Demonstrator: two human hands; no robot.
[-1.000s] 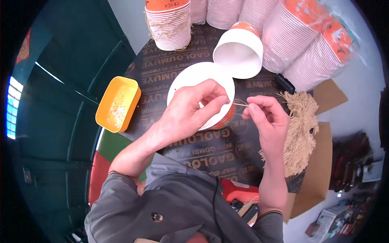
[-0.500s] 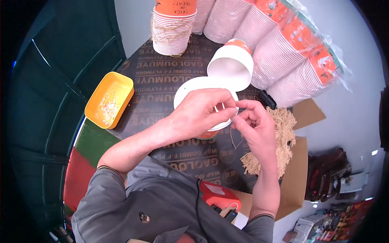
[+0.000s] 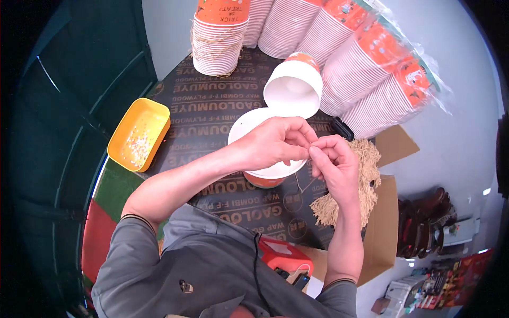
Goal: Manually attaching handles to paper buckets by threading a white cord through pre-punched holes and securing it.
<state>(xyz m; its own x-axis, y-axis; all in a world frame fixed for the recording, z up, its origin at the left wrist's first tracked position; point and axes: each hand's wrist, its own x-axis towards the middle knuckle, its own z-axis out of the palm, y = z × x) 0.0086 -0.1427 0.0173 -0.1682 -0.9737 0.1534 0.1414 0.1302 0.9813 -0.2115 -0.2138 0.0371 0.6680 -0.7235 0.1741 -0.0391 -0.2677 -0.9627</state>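
Over an open white paper bucket (image 3: 263, 182) with an orange outside, my two hands meet fingertip to fingertip. My left hand (image 3: 278, 142) is closed in a pinch, thumb against fingers; what lies between them is too small to make out. Thumb and forefinger of my right hand (image 3: 336, 161) also pinch, and a thin cord (image 3: 298, 183) hangs down beside them. A second white bucket (image 3: 292, 87) lies tipped on its side just beyond the first, its mouth toward me. To the right of my right hand lies a bundle of tan cords (image 3: 366, 185).
A yellow tub (image 3: 115, 139) with small pale bits stands at left. Nested buckets wound with cord (image 3: 217, 50) stand at the back, beside several plastic-wrapped bucket stacks (image 3: 344, 69). A black object (image 3: 342, 128), an open cardboard box (image 3: 384, 228) and a red item (image 3: 283, 255) surround the dark tabletop (image 3: 212, 100).
The fingertips of both hands have drawn tighter together. The whole view has shifted slightly, so the tub, buckets and stacks sit a little farther left.
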